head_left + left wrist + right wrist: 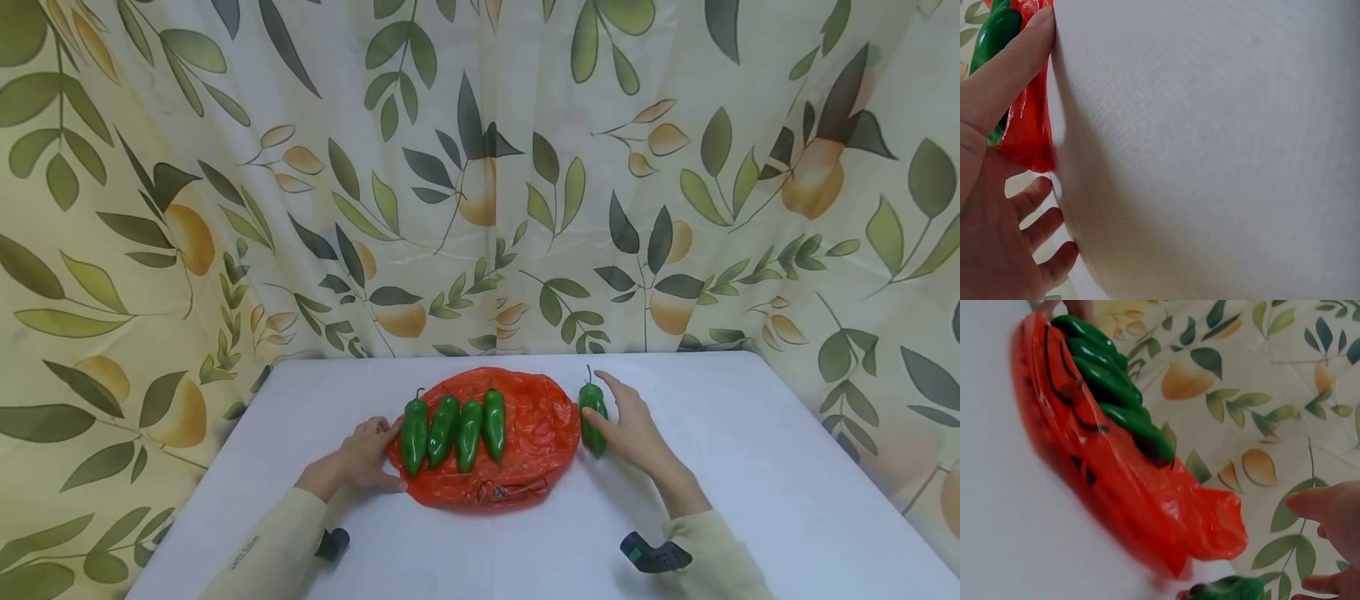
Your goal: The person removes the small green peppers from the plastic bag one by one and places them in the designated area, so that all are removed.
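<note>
Several glossy green chili peppers (468,435) lie side by side on a crinkled red plastic bag (536,417) with dark printed marks. My left hand (369,454) is at the bag's left edge, its thumb (1013,69) lying along the red plastic and the other fingers loosely bent. To the right of the bag, one more green pepper (592,417) lies on the table, its stem pointing away. Around that pepper my right hand (632,425) spreads its thumb and fingers; in the right wrist view a gap shows between the fingers and the pepper (1229,589).
The white table (750,467) extends around the bag to its far edge. Behind it hangs a curtain (495,167) printed with leaves and fruit. Both forearms wear pale sleeves, and dark wrist devices (654,554) sit near the cuffs.
</note>
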`<action>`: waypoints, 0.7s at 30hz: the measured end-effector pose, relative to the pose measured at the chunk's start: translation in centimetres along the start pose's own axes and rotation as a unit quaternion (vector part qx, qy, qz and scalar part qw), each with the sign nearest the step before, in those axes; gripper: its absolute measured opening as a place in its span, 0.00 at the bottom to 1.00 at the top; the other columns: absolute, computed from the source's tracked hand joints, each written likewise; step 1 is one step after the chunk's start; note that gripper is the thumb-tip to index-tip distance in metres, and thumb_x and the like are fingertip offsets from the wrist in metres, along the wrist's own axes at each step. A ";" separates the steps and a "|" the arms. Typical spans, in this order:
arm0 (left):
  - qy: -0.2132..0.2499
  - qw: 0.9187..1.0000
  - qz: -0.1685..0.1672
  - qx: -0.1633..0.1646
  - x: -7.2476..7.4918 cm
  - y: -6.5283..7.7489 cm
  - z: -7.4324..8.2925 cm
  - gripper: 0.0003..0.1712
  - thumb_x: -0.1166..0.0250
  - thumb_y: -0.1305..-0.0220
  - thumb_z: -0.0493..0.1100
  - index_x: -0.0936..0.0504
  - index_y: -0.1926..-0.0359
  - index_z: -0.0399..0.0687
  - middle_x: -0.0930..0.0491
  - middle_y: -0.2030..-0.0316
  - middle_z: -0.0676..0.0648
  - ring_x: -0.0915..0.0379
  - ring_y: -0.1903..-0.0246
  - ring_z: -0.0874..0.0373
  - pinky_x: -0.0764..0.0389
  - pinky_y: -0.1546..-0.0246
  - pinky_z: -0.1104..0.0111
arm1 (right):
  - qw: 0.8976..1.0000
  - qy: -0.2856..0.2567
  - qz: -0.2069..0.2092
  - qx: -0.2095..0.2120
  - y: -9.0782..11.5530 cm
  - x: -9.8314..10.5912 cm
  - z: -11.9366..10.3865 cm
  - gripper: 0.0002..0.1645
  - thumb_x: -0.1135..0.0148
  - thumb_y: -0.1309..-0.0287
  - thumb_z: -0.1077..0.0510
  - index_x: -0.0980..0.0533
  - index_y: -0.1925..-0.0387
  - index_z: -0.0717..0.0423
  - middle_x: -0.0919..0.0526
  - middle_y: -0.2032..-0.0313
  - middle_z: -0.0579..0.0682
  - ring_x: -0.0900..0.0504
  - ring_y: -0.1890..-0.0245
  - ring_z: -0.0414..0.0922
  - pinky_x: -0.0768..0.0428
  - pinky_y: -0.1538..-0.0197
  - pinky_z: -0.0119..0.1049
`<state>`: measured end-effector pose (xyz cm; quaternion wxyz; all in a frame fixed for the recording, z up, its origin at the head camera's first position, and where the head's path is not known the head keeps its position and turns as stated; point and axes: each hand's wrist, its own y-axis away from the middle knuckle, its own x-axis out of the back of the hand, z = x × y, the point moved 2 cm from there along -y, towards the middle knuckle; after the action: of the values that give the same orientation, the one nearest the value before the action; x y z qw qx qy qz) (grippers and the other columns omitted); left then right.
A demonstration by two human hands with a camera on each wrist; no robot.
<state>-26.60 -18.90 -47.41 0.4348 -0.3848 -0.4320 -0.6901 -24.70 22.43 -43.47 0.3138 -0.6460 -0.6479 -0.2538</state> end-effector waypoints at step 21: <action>-0.006 1.000 -0.008 0.006 0.0 -0.1 0.1 0.63 0.17 0.57 0.55 0.41 0.22 0.59 0.36 0.33 0.42 0.38 0.35 0.45 0.23 0.39 0.40 | 0.990 -0.023 -0.075 0.114 0.9 -8.1 -6.0 0.32 0.34 0.34 0.53 0.30 0.30 0.47 0.35 0.27 0.57 0.36 0.27 0.60 0.27 0.34 0.68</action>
<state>-26.66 -18.75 -47.41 0.4289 -0.3831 -0.4420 -0.6884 -23.59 12.60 -45.43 0.3502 -0.5612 -0.7263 -0.1867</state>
